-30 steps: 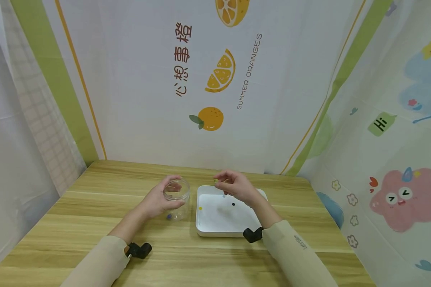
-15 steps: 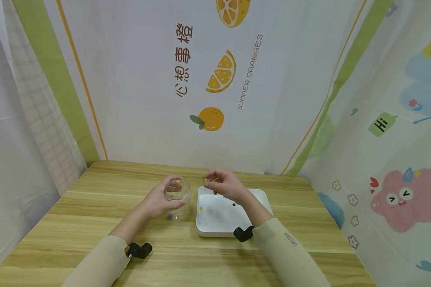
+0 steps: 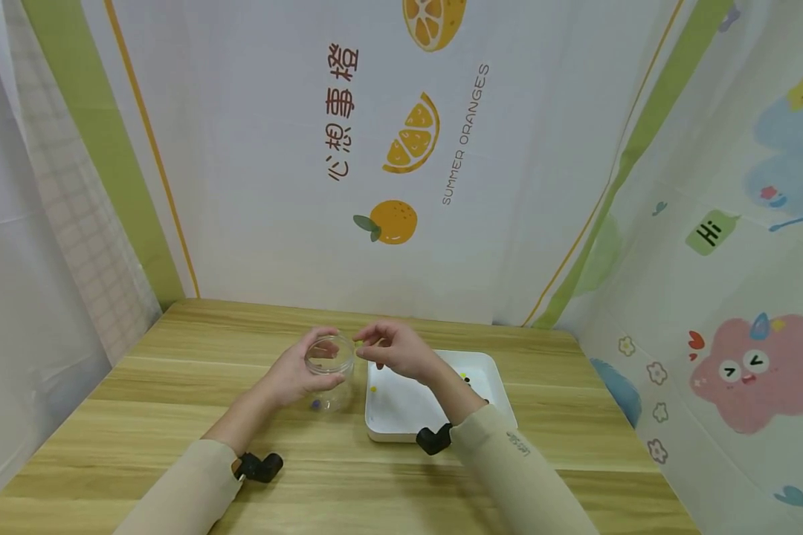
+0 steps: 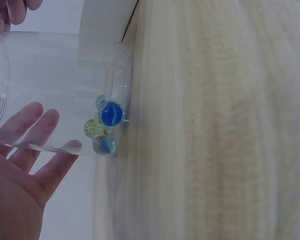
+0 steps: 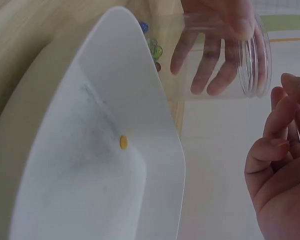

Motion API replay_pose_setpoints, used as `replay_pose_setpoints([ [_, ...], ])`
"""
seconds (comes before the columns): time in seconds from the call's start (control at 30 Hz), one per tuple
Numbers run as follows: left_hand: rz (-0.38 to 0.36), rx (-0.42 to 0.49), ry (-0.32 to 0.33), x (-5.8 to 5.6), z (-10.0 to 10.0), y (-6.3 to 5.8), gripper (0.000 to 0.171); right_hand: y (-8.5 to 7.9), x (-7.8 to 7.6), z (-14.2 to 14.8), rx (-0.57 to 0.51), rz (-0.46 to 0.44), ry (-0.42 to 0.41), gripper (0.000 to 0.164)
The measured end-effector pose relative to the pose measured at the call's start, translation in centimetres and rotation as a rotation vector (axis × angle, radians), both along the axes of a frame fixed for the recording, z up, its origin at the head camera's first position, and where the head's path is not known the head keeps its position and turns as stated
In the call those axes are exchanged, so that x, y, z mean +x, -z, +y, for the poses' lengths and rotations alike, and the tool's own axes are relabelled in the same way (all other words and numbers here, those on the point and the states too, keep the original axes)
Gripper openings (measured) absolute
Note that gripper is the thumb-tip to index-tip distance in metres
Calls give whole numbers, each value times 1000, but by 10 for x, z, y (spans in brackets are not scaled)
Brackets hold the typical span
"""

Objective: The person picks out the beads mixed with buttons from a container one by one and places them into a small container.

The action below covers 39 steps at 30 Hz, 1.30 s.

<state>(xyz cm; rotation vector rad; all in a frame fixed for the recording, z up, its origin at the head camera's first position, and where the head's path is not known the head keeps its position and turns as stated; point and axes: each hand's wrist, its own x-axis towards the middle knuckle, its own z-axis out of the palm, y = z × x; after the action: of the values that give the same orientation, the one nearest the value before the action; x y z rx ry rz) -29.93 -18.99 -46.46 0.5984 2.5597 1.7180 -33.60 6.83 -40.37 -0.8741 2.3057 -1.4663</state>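
In the head view my left hand [image 3: 304, 371] grips a clear plastic jar [image 3: 334, 383] round its upper part, holding it upright beside the tray. Several glass marbles lie at the jar's bottom, among them a blue marble [image 4: 111, 113] and a yellow-green marble [image 4: 94, 128] in the left wrist view. Close by the jar's open rim, my right hand [image 3: 401, 351] pinches a small yellow-green piece [image 3: 358, 343] between thumb and fingers. Its exact kind is too small to tell. The right wrist view shows the fingertips just beyond the jar's mouth; the piece is hidden there.
A white tray [image 3: 401, 412] stands right of the jar, partly under my right arm. Inside it lie a small yellow piece [image 5: 123, 142] and several small yellow and dark pieces on the right. Behind the wooden table [image 3: 321, 483] hangs a printed curtain [image 3: 274, 186].
My right hand has moved left from above the tray to the jar's rim with the yellow-green piece, uncovering small pieces on the tray's right. My left hand and the jar stay put.
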Motion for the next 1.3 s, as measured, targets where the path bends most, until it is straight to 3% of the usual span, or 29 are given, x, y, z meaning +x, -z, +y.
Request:
replay_pose_setpoints([
  [0.43, 12, 15, -2, -1, -1, 2, 80, 6, 3, -14, 39, 5, 69, 25],
  [0.67, 16, 17, -1, -2, 0, 2, 80, 6, 4, -12, 56, 9, 58, 34],
  [1.3, 2, -9, 0, 0, -1, 1, 83, 8, 9, 21, 30, -19, 91, 22],
])
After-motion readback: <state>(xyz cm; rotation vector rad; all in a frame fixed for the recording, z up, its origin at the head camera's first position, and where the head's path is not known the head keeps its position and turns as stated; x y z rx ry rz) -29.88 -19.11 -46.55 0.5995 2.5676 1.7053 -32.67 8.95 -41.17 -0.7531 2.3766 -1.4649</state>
